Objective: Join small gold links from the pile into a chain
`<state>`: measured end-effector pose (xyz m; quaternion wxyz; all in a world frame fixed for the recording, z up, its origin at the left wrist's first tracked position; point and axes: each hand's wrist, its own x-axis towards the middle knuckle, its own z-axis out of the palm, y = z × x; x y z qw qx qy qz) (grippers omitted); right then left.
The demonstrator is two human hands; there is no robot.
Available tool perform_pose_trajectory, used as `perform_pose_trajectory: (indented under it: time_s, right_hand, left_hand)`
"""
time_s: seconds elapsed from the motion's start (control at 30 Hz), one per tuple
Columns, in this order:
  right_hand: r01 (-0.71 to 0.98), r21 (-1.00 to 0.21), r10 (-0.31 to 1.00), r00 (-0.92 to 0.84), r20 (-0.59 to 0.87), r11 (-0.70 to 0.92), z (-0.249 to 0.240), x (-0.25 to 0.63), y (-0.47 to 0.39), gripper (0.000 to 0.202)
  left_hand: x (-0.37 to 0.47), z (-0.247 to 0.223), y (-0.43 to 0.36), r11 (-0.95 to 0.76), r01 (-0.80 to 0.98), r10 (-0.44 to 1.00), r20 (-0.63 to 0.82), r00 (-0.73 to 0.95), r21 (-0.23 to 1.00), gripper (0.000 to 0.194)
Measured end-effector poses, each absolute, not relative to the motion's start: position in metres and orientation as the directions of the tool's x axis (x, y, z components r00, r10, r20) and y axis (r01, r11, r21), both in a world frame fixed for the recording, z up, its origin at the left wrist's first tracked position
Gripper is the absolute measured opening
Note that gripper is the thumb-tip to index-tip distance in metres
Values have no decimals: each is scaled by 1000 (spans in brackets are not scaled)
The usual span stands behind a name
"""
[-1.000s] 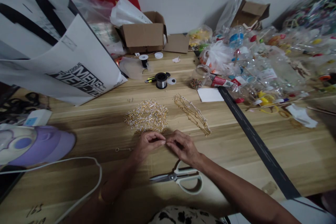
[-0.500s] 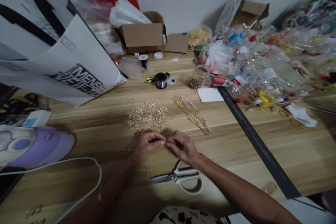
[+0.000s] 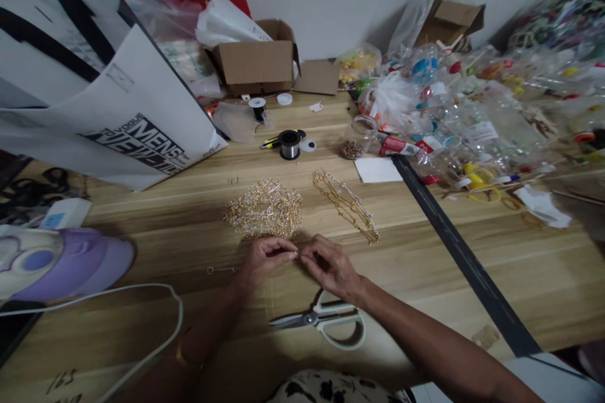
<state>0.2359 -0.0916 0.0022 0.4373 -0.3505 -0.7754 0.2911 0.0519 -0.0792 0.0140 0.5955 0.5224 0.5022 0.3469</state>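
Note:
My left hand (image 3: 268,259) and my right hand (image 3: 332,266) meet fingertip to fingertip over the table, each pinched closed. Whatever sits between the fingertips is too small to make out. Thin pale strands (image 3: 268,302) hang below my left hand. Just beyond it lies a heap of gold and clear beaded chain (image 3: 265,211). Several gold chain lengths (image 3: 347,208) are laid out to the right of the heap. Nearer my body rest scissors (image 3: 321,320) with pale handles, below my right hand. A small ring on a short chain (image 3: 210,270) lies left of my left wrist.
Wire spools (image 3: 290,145) and a glass jar of beads (image 3: 355,138) stand farther back. A white bag (image 3: 142,107) and a purple object (image 3: 94,258) occupy the left. Clear plastic bottles (image 3: 477,119) pile up at right, beside a dark strip (image 3: 467,258). A white cable (image 3: 174,308) curves at front left.
Both hands keep nearly the same place and pinch, with at most a slight shift at the fingertips. The chains and scissors have not moved.

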Motion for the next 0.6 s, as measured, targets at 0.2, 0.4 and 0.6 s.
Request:
perform_pose_trajectory:
  time_s: [0.2,0.4,0.6]
  right_hand:
    - [307,-756,804,-367,467,579,2,236,-92,13]
    - [296,-755,798,-372,473,585,1,237,-92,12]
    - [303,-748,794,-383,472,591,-2,237,-92,10]
  left_hand:
    - [52,13,-78,195,111,938,-219,268,974,14]
    - [52,12,-79,213,111,937,-235,260,971,16]
    - [51,12,-79,224,115,935,-247,255,968,17]
